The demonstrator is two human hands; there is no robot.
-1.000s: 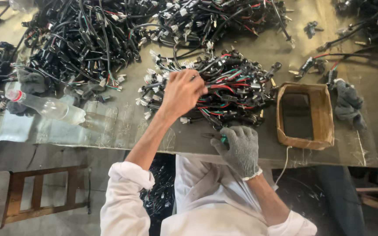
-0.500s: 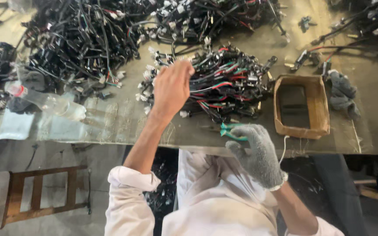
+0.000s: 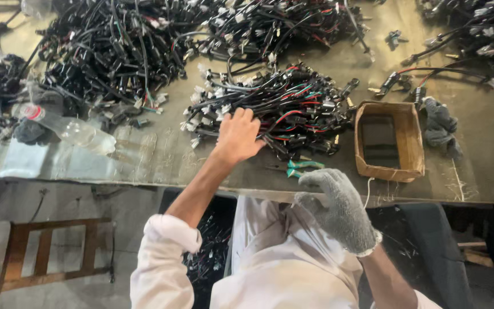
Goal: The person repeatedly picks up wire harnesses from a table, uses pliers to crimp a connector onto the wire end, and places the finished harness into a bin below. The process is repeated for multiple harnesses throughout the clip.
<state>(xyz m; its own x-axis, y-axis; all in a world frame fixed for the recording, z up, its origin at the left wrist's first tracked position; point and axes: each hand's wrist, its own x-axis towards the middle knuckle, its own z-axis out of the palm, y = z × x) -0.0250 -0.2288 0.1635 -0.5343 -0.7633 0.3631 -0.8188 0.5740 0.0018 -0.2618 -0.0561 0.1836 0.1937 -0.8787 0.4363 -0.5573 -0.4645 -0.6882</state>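
The bare left hand (image 3: 238, 136) reaches forward, fingers curled down; the gloved right hand (image 3: 338, 207) hangs nearer the body, loosely curled.

The gloved right hand (image 3: 338, 209) has drawn back off the green-handled pliers (image 3: 303, 167) toward the body

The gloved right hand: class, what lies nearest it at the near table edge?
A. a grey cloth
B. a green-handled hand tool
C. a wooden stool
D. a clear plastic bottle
B: the right hand in its grey knit glove sits at the table edge just below the green-handled tool, while the bottle lies far to the left.
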